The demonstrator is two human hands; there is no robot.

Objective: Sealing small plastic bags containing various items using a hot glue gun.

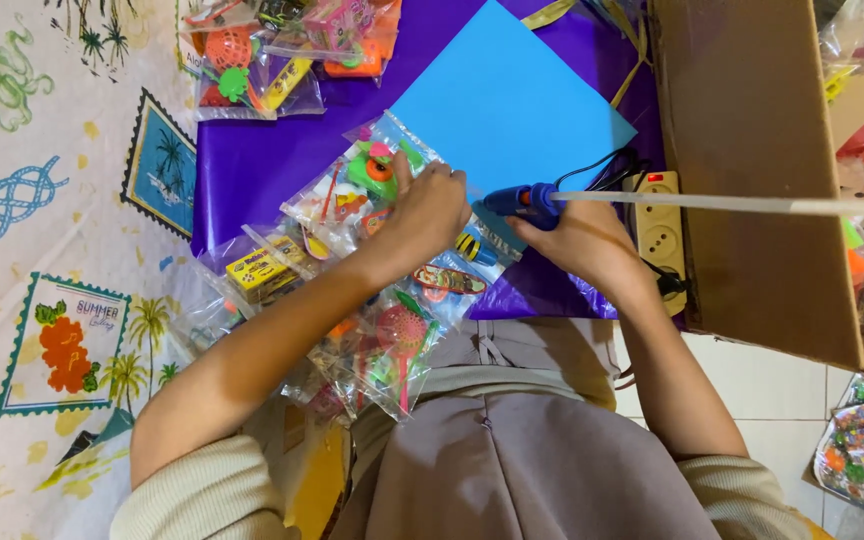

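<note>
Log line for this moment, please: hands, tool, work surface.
left hand: pressing clear toy packet | right hand: gripping blue glue gun, glue stick in back | under: blue card sheet on purple paper

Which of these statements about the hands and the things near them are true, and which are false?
1. The right hand holds a blue glue gun. True.
2. The left hand rests on an open book. False: it presses on clear toy bags.
3. The blue sheet lies on purple paper. True.
4. The cardboard box is on the person's left. False: on the right.
5. A power strip lies beside the box. True.
</note>
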